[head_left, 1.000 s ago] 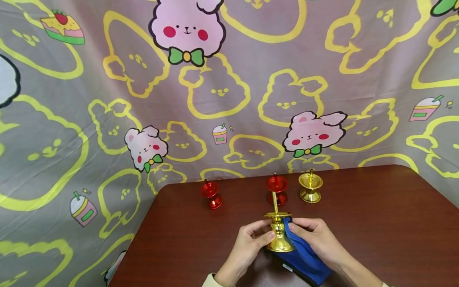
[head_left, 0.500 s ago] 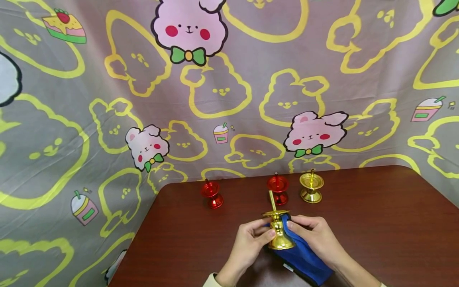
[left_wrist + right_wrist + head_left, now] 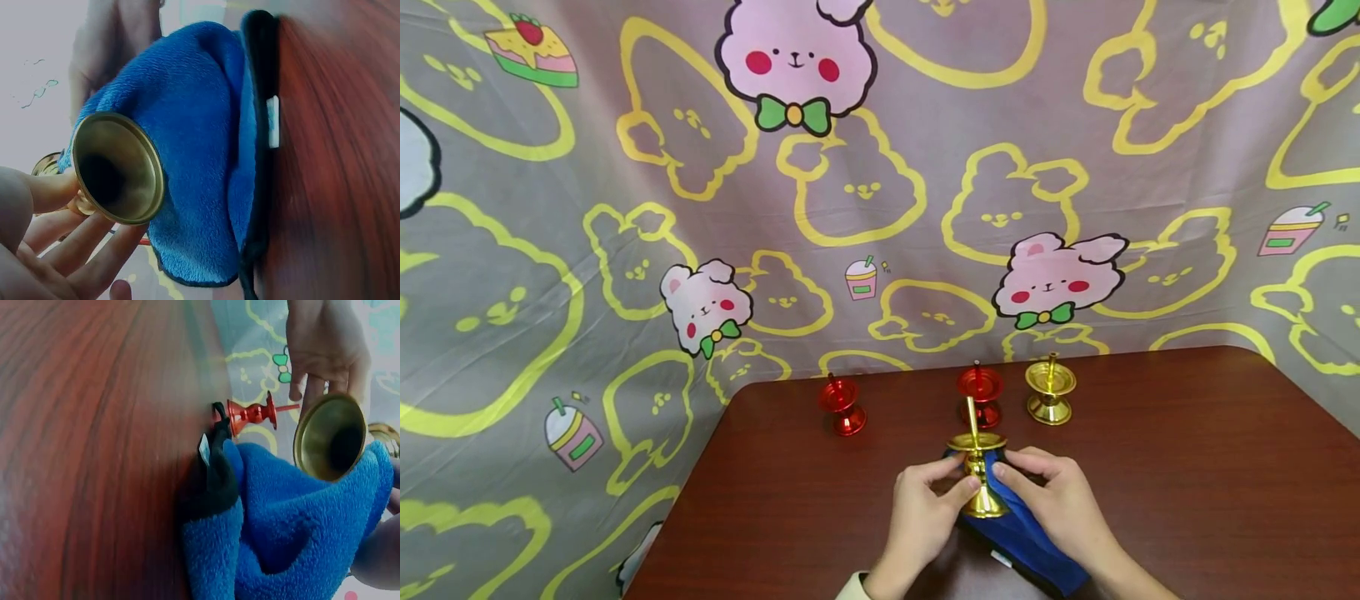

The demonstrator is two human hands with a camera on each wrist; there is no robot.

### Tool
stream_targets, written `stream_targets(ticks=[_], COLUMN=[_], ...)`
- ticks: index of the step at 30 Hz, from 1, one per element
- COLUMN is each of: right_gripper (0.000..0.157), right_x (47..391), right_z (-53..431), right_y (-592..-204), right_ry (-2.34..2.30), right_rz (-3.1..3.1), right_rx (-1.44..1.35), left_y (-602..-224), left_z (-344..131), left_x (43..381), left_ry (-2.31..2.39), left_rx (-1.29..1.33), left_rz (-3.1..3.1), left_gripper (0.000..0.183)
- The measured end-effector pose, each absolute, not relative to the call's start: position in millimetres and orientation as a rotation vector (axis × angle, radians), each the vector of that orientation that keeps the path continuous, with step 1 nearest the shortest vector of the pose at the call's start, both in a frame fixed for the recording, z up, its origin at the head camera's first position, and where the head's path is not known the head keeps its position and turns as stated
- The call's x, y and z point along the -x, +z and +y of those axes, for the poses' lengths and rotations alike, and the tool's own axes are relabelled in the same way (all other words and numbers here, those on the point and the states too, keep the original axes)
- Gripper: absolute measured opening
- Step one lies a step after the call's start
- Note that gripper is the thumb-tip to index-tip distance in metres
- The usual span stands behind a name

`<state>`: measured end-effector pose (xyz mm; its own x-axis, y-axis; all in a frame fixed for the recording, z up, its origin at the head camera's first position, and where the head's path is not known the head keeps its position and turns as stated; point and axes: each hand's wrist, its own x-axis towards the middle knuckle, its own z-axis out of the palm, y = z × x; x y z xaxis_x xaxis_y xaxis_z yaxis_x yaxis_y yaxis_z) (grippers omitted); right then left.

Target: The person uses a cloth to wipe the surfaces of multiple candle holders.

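Observation:
A shiny gold candle holder [image 3: 987,502] with a spike and a shallow dish is held up above the near part of the table. My left hand [image 3: 920,510] pinches its stem between thumb and fingers, from the left. In the left wrist view the hollow underside of its base [image 3: 139,187] faces the camera. My right hand [image 3: 1063,504] grips a blue cloth [image 3: 1026,546] with dark edging and presses it against the holder's stem from the right. The cloth hangs below and behind the holder; in the right wrist view its folds [image 3: 275,494] overlap the base's rim.
Toward the back of the brown table [image 3: 760,500] stand a red candle holder [image 3: 848,419] on the left, another red one [image 3: 988,385] near the middle and a gold one [image 3: 1051,408] beside it. A patterned cloth backdrop [image 3: 917,200] hangs behind the table.
The held candle holder tilted left, then came slightly more upright, its dish now showing more from above. The right hand shifted a little left, and cloth now shows behind the dish's left side.

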<state>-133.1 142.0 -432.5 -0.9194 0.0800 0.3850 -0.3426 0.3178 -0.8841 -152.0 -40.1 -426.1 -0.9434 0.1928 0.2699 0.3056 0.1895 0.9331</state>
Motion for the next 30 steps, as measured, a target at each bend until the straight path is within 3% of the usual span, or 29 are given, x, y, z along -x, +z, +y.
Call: stream_targets(ticks=[10,13,17,21,25,30], right_gripper=[0.020,0.024,0.030,0.023,0.023,0.024], right_x=[130,133,138,142,144,145], right_z=[125,131,148,163,171,173], right_y=[-435,-434,-433,-437,-440,-440], right_ry=[1.373,1.534,2.090,2.527,2.677,2.672], right_rz=[-2.246,-2.270,-2.177,-1.982,-1.884,-1.892], right_rx=[-0.117,-0.091,-0.047,-0.197,-0.407,-0.444], left_y=[-433,-435,-438,-439,-440,-440], left_z=[-35,-37,-41,-46,-49,-49], left_x=[154,157,162,165,165,165], left_ry=[-1.279,-1.473,-1.952,-2.307,-2.430,-2.441], left_rx=[0.520,0.514,0.472,0.419,0.401,0.385], left_rz=[-2.397,-2.370,-2.269,-2.182,-2.164,-2.182], left_gripper=[0.026,0.028,0.031,0.030,0.026,0.026])
